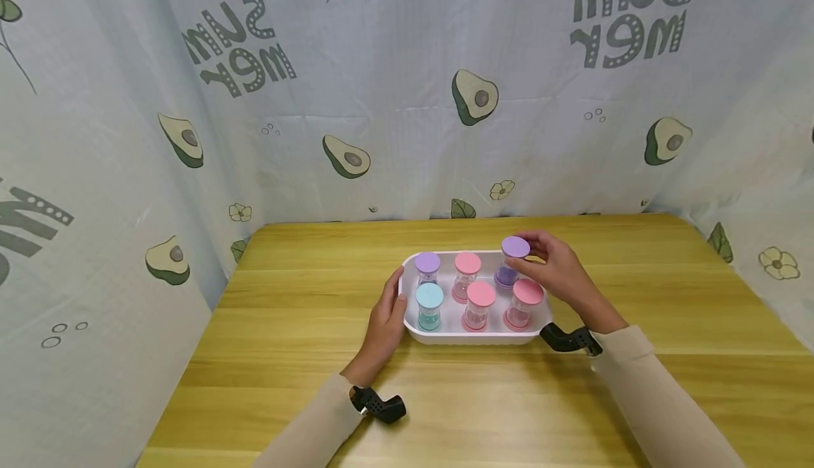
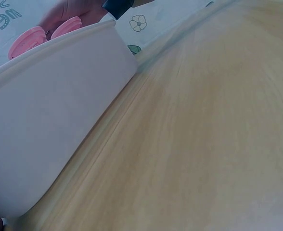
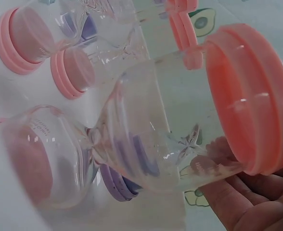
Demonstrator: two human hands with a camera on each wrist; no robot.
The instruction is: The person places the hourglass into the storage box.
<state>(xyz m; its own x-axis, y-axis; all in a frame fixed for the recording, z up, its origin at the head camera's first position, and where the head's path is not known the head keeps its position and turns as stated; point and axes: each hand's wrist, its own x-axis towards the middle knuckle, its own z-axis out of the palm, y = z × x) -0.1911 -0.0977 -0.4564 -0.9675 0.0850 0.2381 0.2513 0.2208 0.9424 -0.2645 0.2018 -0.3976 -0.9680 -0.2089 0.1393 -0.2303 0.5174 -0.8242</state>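
A white tray [image 1: 473,338] holds several sand timers in two rows. My right hand [image 1: 555,264] pinches the purple sand timer [image 1: 516,247] at the tray's far right corner, thumb on the near side below the cap. I cannot tell whether its base touches the tray floor. My left hand [image 1: 384,318] rests against the tray's left end, fingers along the outer wall. Near it stand a second purple sand timer [image 1: 427,263] and a light blue sand timer [image 1: 429,296]. In the right wrist view, a pink sand timer [image 3: 250,98] partly covers the purple one.
Pink sand timers stand at the back middle [image 1: 468,264], front middle [image 1: 480,295] and front right [image 1: 528,292] of the tray. The tray lies on a wood-grain table [image 1: 305,355]. A curtain [image 1: 394,100] printed with avocados hangs behind the table and along its sides.
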